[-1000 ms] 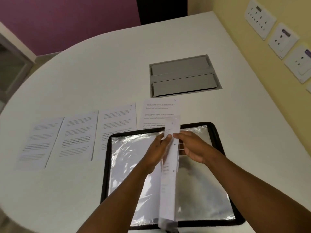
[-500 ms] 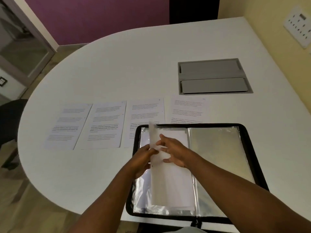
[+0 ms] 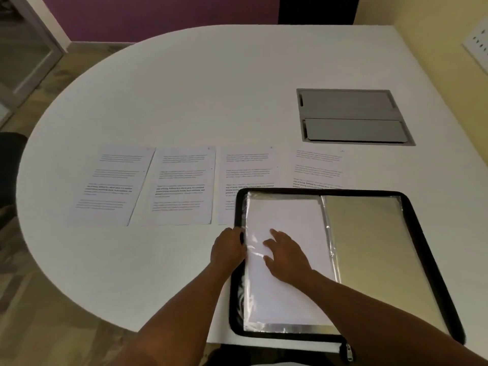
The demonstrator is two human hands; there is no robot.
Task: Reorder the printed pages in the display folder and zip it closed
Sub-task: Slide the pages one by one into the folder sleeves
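Flattened now — right hand (image 3: 286, 256) spread on sleeve (image 3: 285, 220); left hand (image 3: 227, 247) seemingly grips folder (image 3: 433, 262) edge.

- An office or meeting room is suggested by the large white desk (image 3: 163, 96) with one rounded end.
- A grey flap-lidded cable box (image 3: 352, 116) is set flush into the desk top, as is usual on conference furniture.
- A wall socket plate (image 3: 479, 46) is seen on the yellow wall at the right.
- A glazed door or partition (image 3: 23, 48) is seen at the far left, beside a purple wall (image 3: 158, 14).
- Printed pages (image 3: 182, 184) are laid in a row on the desk, beside a zip display folder (image 3: 422, 233).
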